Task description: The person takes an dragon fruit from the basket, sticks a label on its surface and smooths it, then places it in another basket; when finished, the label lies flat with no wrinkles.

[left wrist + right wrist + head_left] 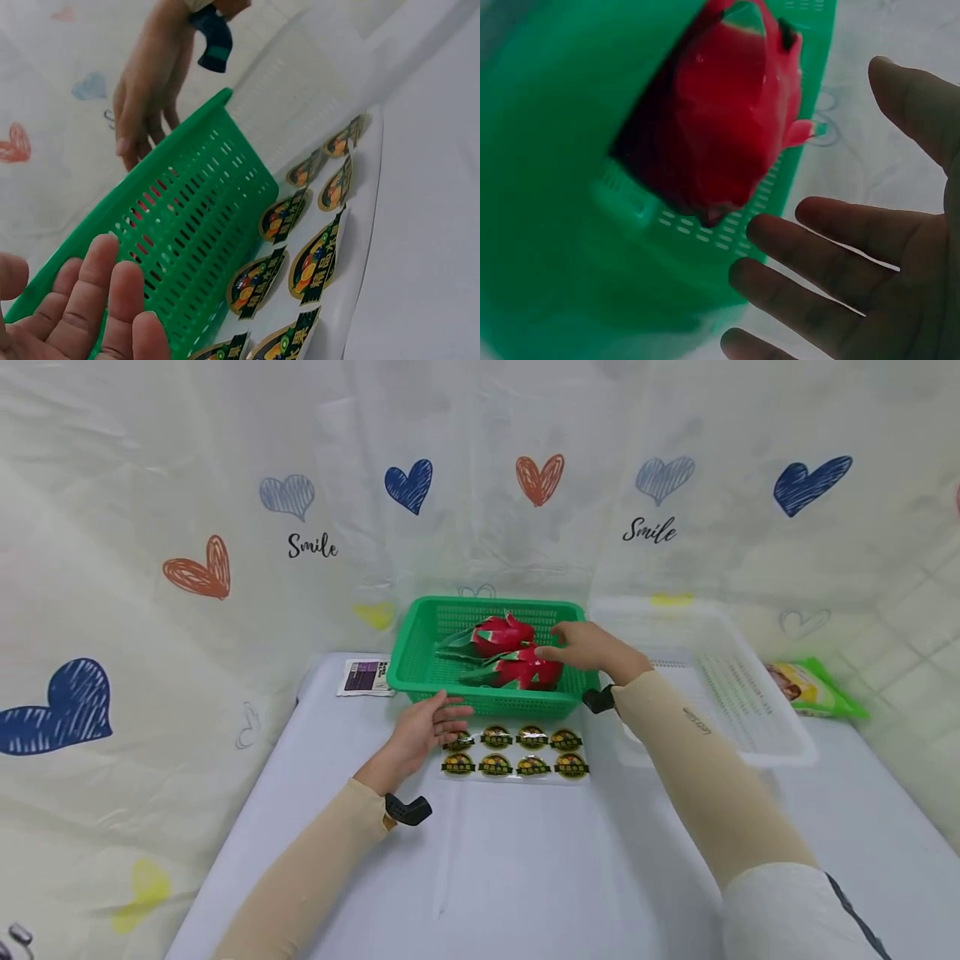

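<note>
Two red dragon fruits with green leafy tips lie in a green plastic basket [495, 703]. The front dragon fruit [531, 671] partly overlaps the back dragon fruit [504, 635] in the head view. Over the basket's right side is my right hand [592, 647], its fingers spread; the right wrist view shows a gap between these fingers [817, 259] and a dragon fruit [724, 112]. My left hand [423, 727] is at the basket's front left corner, palm turned up with loosely extended fingers and nothing in them. Whether it touches the basket, I cannot tell.
A sheet of round fruit stickers [513, 753] lies in front of the basket. To the right stands a white perforated basket [795, 752], with a green and yellow packet [817, 687] beyond it. A small purple and white packet [365, 677] lies at the left. A patterned curtain [465, 543] hangs behind.
</note>
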Tool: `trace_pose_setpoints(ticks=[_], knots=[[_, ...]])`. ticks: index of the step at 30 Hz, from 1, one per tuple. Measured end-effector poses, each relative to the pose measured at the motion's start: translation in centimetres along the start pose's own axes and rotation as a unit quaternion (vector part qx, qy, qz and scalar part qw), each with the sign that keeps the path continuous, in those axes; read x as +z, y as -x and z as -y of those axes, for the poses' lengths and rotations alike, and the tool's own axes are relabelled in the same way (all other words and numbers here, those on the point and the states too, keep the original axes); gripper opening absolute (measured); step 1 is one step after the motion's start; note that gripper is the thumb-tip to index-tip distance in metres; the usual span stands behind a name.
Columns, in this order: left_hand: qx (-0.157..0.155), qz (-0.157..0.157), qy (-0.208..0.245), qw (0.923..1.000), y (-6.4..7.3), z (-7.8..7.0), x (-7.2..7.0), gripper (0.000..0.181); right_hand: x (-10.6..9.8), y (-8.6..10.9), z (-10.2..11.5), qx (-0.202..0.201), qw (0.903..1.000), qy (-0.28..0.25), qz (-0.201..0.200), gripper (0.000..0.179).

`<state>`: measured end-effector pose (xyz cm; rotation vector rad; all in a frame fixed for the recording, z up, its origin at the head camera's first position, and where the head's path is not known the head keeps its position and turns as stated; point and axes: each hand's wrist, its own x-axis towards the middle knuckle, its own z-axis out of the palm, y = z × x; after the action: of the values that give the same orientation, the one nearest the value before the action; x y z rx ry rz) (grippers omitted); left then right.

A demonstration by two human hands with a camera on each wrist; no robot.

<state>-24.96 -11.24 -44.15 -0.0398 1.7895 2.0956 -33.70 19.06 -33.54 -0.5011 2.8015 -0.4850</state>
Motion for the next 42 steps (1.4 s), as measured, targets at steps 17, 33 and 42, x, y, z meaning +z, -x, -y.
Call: trace_pose_setpoints(ticks=[17,33,42], knots=[[0.011,-0.046,-0.008,0.9989,-1.1,0.3,0.3,0.052,1.6,-5.9,1.3,0.015,0.9969,0.015,0.076,0.054],[0.013,-0.047,-0.019,0.9986,-1.5,0.1,-0.1,0.056,1.0,-6.3,1.9,0.026,0.9973,0.031,0.060,0.067],[0.020,-0.056,-0.012,0.9982,-1.5,0.2,-0.1,0.055,1.0,-5.5,1.6,0.031,0.9967,0.066,0.036,0.066]])
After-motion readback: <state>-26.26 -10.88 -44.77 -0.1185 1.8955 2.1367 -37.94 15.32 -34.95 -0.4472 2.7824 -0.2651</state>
